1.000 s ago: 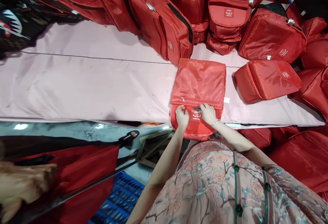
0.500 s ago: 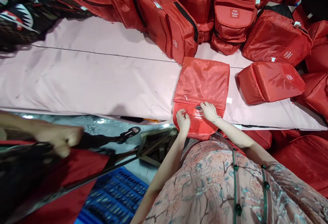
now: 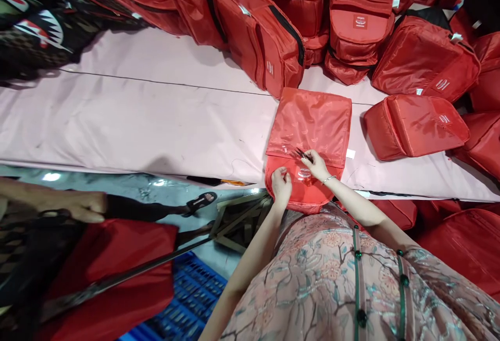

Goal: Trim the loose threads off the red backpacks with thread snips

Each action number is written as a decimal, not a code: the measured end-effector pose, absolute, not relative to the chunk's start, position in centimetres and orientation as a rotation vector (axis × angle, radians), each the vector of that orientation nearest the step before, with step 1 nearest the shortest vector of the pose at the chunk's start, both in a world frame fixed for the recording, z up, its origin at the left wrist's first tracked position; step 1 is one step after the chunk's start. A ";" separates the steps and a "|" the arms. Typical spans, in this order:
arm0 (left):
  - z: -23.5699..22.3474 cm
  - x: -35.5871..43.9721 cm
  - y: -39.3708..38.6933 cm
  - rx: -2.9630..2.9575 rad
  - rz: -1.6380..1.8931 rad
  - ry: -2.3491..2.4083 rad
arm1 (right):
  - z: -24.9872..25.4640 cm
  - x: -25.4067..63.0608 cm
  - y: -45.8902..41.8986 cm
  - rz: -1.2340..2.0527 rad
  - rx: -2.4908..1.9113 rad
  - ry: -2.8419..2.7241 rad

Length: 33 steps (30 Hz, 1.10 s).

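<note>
A red bag (image 3: 312,120) with a zipped seam and a pale printed logo lies at the near edge of the pink-covered table, its rounded lower part toward me. My right hand (image 3: 315,165) is closed around small dark thread snips (image 3: 303,154), whose blades point up and left over the zip line. At the bag's lower left edge, my left hand (image 3: 281,186) has its fingers curled and pinched together. Whatever may be between those fingertips is too small to make out. A white tag (image 3: 350,153) sticks out from the bag's right side.
Several red bags stand along the back, among them an upright one (image 3: 361,23) and one lying at the right (image 3: 417,126). Black bags with a shark-teeth print (image 3: 47,31) sit far left. Another person's hand (image 3: 88,206) is at lower left, above a blue crate (image 3: 195,289).
My right hand has shifted slightly, turning the snips so their blades angle upward. My left hand stays nearly still. The other person's hand at lower left has moved a little left and up.
</note>
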<state>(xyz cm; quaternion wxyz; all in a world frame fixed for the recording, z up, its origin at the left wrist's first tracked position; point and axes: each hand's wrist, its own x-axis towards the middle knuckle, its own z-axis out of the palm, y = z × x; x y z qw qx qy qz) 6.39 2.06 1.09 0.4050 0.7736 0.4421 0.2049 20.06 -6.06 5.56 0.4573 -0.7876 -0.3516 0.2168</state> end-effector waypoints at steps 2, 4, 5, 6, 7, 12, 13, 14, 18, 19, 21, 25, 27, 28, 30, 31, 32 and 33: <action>1.5 6.8 2.4 2.016 0.478 1.026 | 5.6 20.2 -6.5 0.477 -1.884 -0.806; 2.0 7.4 2.9 2.109 0.422 0.950 | 5.6 20.1 -7.5 0.428 -1.899 -0.788; 2.2 7.7 3.1 2.160 0.391 0.925 | 5.6 20.0 -8.0 0.412 -1.926 -0.788; 2.4 8.0 3.4 2.207 0.360 0.913 | 5.5 19.8 -8.6 0.405 -1.963 -0.796; 2.6 8.3 3.7 2.248 0.330 0.909 | 5.5 19.6 -9.1 0.405 -2.014 -0.807; 2.9 9.1 4.5 2.384 0.226 0.849 | 5.9 18.1 -10.3 0.478 -2.402 -0.911; 2.8 9.1 4.5 2.403 0.225 0.833 | 6.0 17.8 -10.2 0.490 -2.479 -0.936; 2.7 9.1 4.5 2.416 0.227 0.829 | 6.2 17.6 -10.1 0.497 -2.543 -0.961; 2.4 9.2 4.2 2.423 0.240 0.888 | 6.8 17.2 -9.3 0.486 -2.665 -1.041; 2.4 9.2 4.1 2.419 0.252 0.896 | 6.9 17.2 -9.1 0.487 -2.667 -1.064; 2.4 9.2 3.9 2.411 0.280 0.889 | 6.9 17.1 -8.8 0.483 -2.654 -1.114; 2.6 9.2 3.7 2.443 0.285 0.839 | 6.8 17.0 -8.3 0.442 -2.635 -1.166; 2.8 9.2 3.6 2.528 0.249 0.807 | 6.7 17.0 -8.0 0.434 -2.640 -1.176; 2.9 9.2 3.6 2.575 0.230 0.795 | 6.7 16.9 -7.9 0.431 -2.639 -1.179; 3.2 9.4 3.5 2.637 0.212 0.782 | 6.6 16.9 -7.8 0.431 -2.623 -1.181; 3.4 9.5 3.4 2.640 0.219 0.785 | 6.5 16.9 -7.8 0.433 -2.608 -1.178; 3.5 9.6 3.3 2.625 0.231 0.790 | 6.5 16.9 -7.9 0.433 -2.591 -1.164; 3.7 9.7 3.2 2.593 0.246 0.789 | 6.5 16.9 -8.1 0.434 -2.574 -1.135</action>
